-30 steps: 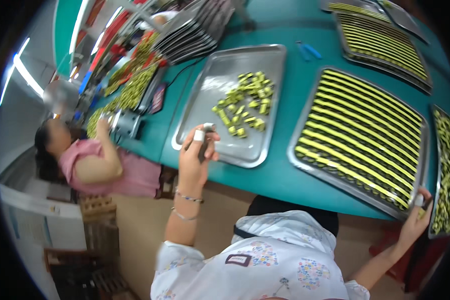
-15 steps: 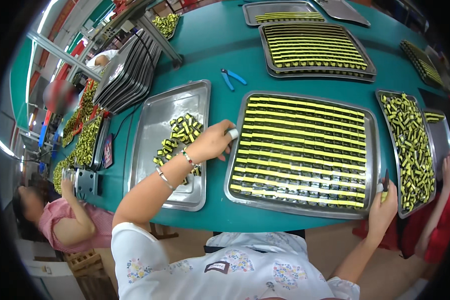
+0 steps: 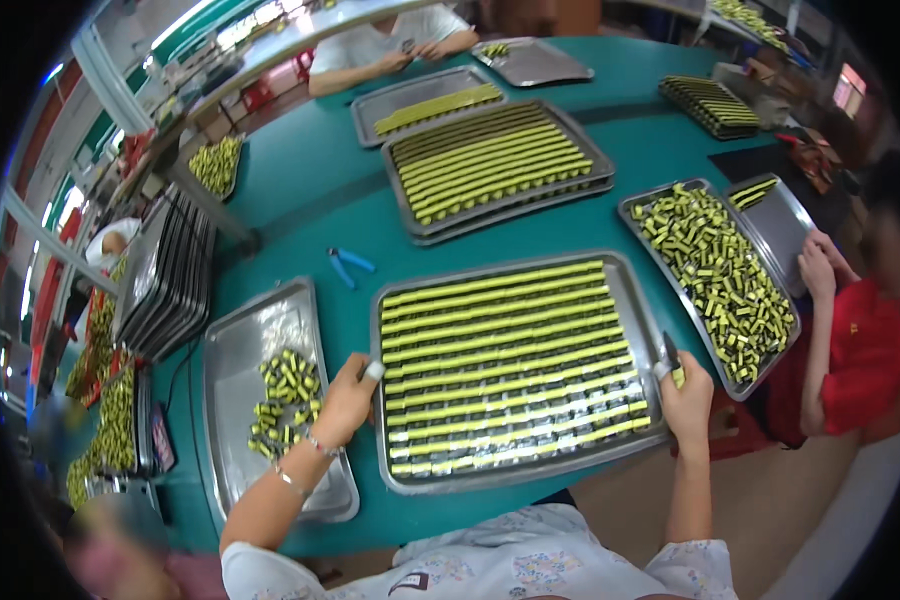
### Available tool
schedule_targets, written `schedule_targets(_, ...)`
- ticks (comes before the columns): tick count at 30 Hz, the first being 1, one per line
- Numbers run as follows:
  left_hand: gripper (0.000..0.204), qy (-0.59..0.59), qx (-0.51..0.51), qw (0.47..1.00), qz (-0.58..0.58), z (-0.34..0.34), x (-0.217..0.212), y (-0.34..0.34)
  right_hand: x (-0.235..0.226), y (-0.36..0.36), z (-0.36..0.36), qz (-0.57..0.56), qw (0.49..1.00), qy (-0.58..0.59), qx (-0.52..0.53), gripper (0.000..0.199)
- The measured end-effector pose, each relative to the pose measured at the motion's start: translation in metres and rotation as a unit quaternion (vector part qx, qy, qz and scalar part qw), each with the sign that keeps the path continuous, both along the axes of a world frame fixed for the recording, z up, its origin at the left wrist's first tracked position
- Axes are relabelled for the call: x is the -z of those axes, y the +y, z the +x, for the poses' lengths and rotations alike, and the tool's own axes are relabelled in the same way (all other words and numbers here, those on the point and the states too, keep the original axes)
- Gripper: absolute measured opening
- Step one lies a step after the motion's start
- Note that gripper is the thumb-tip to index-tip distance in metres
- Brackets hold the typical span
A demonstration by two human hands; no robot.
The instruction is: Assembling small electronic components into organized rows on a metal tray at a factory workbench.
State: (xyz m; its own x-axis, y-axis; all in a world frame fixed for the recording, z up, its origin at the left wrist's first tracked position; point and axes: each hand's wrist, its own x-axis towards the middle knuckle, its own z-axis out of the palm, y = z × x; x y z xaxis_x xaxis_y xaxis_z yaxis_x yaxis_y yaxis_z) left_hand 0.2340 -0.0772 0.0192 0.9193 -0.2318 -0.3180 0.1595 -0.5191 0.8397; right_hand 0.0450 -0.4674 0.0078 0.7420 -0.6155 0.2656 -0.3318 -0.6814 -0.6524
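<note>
A metal tray (image 3: pixel 642 300) in front of me holds many small dark blocks with yellow-green tops, set in straight rows (image 3: pixel 510 370). My left hand (image 3: pixel 346 402) is closed at the tray's left rim, a white cover on one fingertip. At the right rim my right hand (image 3: pixel 688 398) is closed on a small dark tool (image 3: pixel 669 348) with a yellow part, and its fingers touch the tray. The tool's kind is mostly hidden by the hand. Under my left forearm, another metal tray (image 3: pixel 232 370) holds a loose heap of the same blocks (image 3: pixel 288 392).
Blue-handled pliers (image 3: pixel 348 267) lie beyond the tray. Stacked full trays (image 3: pixel 495 170) stand further back. A tray of loose blocks (image 3: pixel 710 280) is at the right, beside a co-worker in red (image 3: pixel 865 340). Upright metal trays (image 3: pixel 165 275) lean at left. Another person (image 3: pixel 395 45) sits opposite.
My view has swung to the right, so things sit further left and lower. My left hand has gone from beside the tray's left edge to gripping its rim. My right hand stays at the right rim.
</note>
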Motion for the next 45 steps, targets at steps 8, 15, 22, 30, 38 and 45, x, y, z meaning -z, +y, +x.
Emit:
schedule_targets(8, 0.024, 0.017, -0.030, 0.996, -0.080, 0.006, -0.050, -0.010, -0.030, -0.015, 0.014, -0.020, 1.000, -0.008, -0.003, 0.024)
schedule_targets(15, 0.023, -0.025, -0.033, 0.990, -0.132, 0.083, -0.068, -0.037, -0.068, -0.068, 0.127, -0.087, 0.995, -0.032, -0.040, 0.029)
schedule_targets(22, 0.027, -0.067, -0.048, 0.985, -0.152, 0.185, -0.051, -0.087, -0.058, -0.132, 0.255, -0.076, 0.995, -0.023, -0.053, 0.032)
schedule_targets(30, 0.032, -0.112, -0.048, 0.982, -0.144, 0.280, -0.039, -0.131, -0.049, -0.179, 0.353, -0.048, 0.998, -0.005, -0.046, 0.034)
schedule_targets(38, 0.050, -0.097, -0.064, 0.988, -0.097, 0.303, -0.029, -0.147, -0.040, -0.190, 0.383, -0.040, 0.998, 0.020, -0.050, 0.033)
schedule_targets(45, 0.043, -0.088, -0.085, 0.986, -0.116, 0.317, -0.020, -0.154, -0.028, -0.194, 0.385, -0.056, 0.998, -0.005, -0.035, 0.038)
